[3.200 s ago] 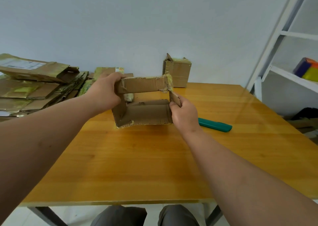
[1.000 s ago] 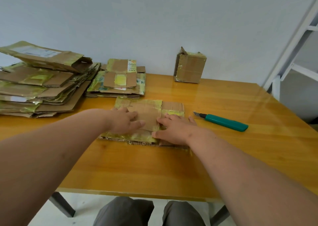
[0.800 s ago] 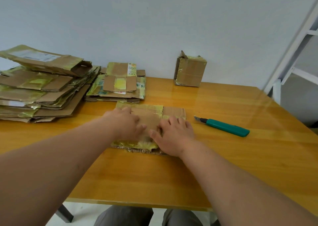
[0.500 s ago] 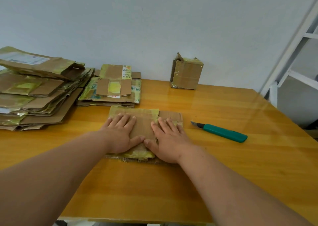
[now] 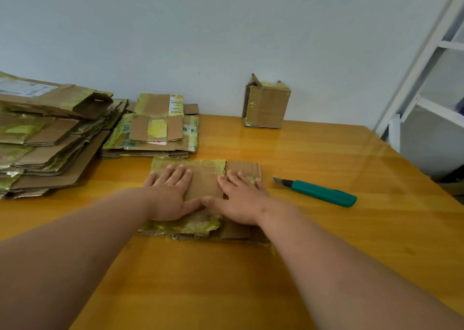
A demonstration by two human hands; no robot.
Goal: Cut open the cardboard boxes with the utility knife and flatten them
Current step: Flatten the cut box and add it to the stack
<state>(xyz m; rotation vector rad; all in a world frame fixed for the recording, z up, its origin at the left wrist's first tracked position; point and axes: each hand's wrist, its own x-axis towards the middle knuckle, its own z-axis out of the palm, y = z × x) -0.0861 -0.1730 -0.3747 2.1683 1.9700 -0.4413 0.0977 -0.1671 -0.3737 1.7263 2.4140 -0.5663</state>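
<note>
Cardboard stacks (image 5: 50,138) lie flattened; both open palms, left hand (image 5: 170,194) and right hand (image 5: 241,201), press another flattened box (image 5: 203,181), gripping nothing, one taped box (image 5: 267,105) left.

Left hand (image 5: 170,196), right hand (image 5: 241,201) flat, palms down
</note>
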